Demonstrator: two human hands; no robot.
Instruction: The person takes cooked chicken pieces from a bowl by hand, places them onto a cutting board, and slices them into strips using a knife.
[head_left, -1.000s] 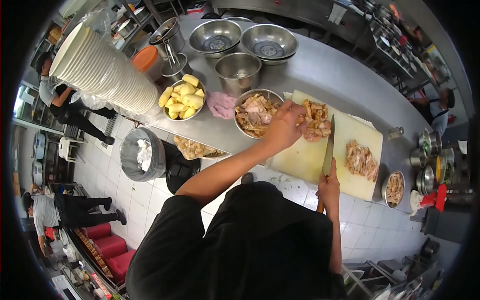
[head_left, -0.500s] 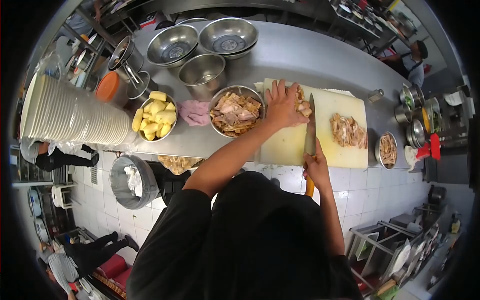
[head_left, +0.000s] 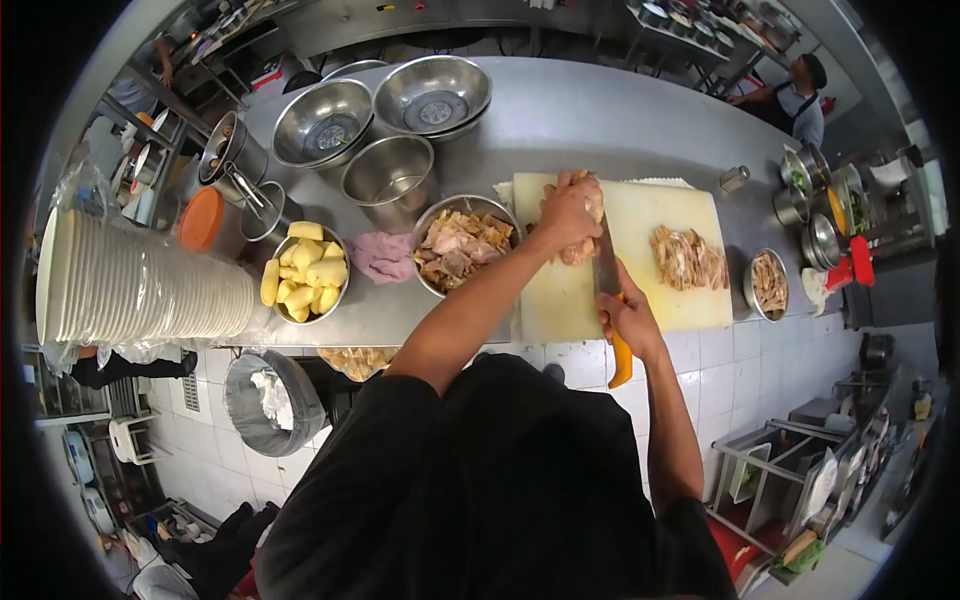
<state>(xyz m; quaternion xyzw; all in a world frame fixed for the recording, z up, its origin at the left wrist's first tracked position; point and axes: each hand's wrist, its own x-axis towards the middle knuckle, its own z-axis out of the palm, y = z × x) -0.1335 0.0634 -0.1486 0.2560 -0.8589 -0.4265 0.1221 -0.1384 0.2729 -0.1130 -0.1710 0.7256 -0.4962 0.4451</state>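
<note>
My left hand (head_left: 568,214) is closed over a piece of meat (head_left: 580,250) on the left part of a pale cutting board (head_left: 635,308). Just to its right, my right hand (head_left: 630,312) grips a knife (head_left: 620,358) by its yellow-orange handle. The blade stands against the meat's right side and points away from me. Sliced meat (head_left: 690,260) lies in a pile on the right of the board. Left of the board is a metal bowl of meat pieces (head_left: 464,244). A small bowl of meat strips (head_left: 769,284) sits off the board's right edge.
To the left are a bowl of peeled yellow pieces (head_left: 305,272), a pink cloth (head_left: 382,257), an orange-lidded container (head_left: 203,219) and stacked white containers (head_left: 150,280). Metal bowls (head_left: 433,95) stand farther back. A person (head_left: 798,100) is at the far right.
My left hand has gone from spread fingers to a closed grip on the meat. The knife now stands close against the meat. The whole view has shifted slightly.
</note>
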